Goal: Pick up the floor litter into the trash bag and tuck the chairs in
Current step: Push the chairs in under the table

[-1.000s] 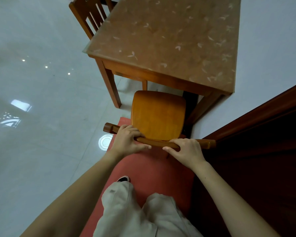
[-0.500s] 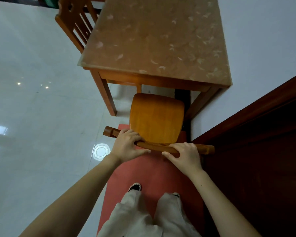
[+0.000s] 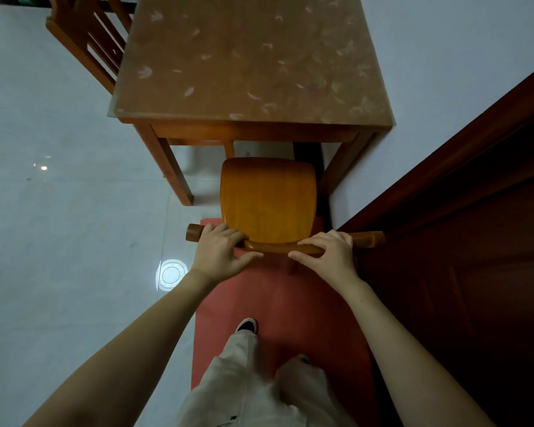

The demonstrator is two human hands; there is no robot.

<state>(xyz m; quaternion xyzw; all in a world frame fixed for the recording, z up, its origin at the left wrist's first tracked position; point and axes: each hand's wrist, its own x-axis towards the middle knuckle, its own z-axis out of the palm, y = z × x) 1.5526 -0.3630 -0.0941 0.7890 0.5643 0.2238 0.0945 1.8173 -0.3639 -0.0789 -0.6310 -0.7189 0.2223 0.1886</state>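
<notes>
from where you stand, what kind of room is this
Likely a dining room, home or small eatery: a wooden table, the near chair facing it, a second chair on its left, a glossy tiled floor.

Dim, soft overhead light, round glare on the glossy floor (image 3: pixel 74 241), wide-angle bending at edges

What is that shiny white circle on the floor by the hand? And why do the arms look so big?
Head view: the white circle is glare, a light probably mirrored in the glossy floor beside the left hand; smaller glints lie farther left. Head view: the wide-angle lens stretches the arms near the bottom edge.
</notes>
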